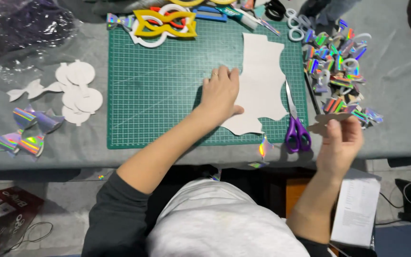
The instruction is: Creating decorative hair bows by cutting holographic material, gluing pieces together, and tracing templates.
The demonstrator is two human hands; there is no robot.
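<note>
Your left hand (220, 93) lay flat and open, palm down, on a white sheet (261, 83) of thin card with wavy cut edges. The sheet rested on the right part of a green cutting mat (158, 90), which had a fine printed grid and a matte surface. Your right hand (341, 143) was raised just beyond the near edge of the table and pinched a small brownish cut-out piece (331, 119) between thumb and fingers; its edge looked scalloped, but the exact shape I cannot tell.

Between your two hands, scissors (295, 121) with purple plastic handles and closed metal blades lay just beside the right edge of the sheet. To the right of them a heap of shiny holographic scraps (338, 71) was spread on the grey table cloth (396, 95), mixed with some white loops. At the far edge of the mat, yellow mask-shaped frames (165, 23) were stacked over white ones. Left of the mat, white round cut-outs (79, 90) overlapped each other, and near them holographic bow shapes (27, 133) reflected rainbow colours.
</note>
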